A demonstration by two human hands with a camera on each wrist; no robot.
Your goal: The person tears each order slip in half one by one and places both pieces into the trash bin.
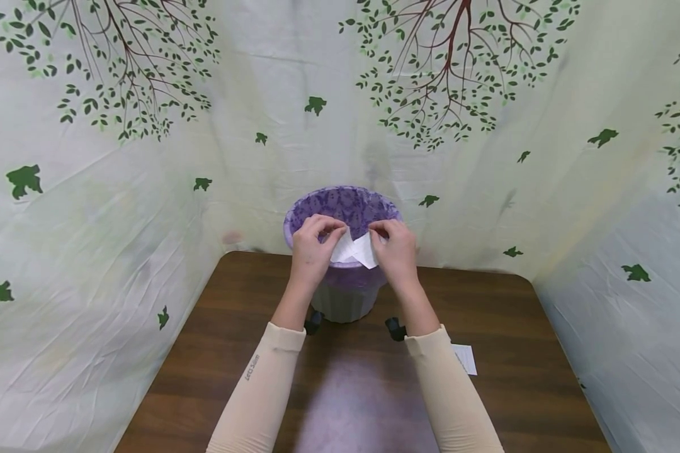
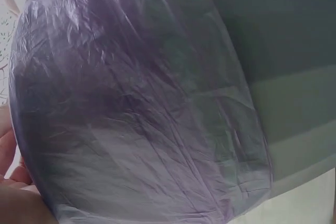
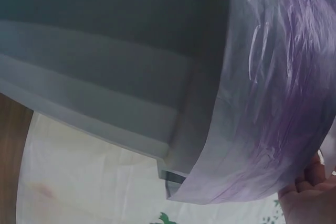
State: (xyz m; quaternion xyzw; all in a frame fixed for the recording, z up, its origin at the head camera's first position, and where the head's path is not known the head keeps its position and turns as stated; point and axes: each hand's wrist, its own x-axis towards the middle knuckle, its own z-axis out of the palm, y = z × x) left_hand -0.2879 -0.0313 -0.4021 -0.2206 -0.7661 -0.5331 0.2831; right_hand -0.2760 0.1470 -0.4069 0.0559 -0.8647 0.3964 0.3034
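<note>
A grey waste bin (image 1: 342,305) stands at the table's far side, its rim wrapped in a purple plastic liner (image 1: 342,204). Over the near part of the rim, my left hand (image 1: 313,251) pinches a piece of white paper (image 1: 342,247) between thumb and fingers. My right hand (image 1: 396,251) pinches another white piece of paper (image 1: 365,251), which overlaps the first in the head view. In the left wrist view, the liner (image 2: 115,93) fills most of the picture, with fingers (image 2: 6,150) at its left edge. Fingers (image 3: 315,174) show beside the rim in the right wrist view.
A white slip of paper (image 1: 466,360) lies on the brown wooden table (image 1: 504,327), partly behind the right sleeve. Small black devices (image 1: 395,329) sit by both wrists. White cloth (image 1: 317,151) with printed leaves hangs behind the table and at both sides.
</note>
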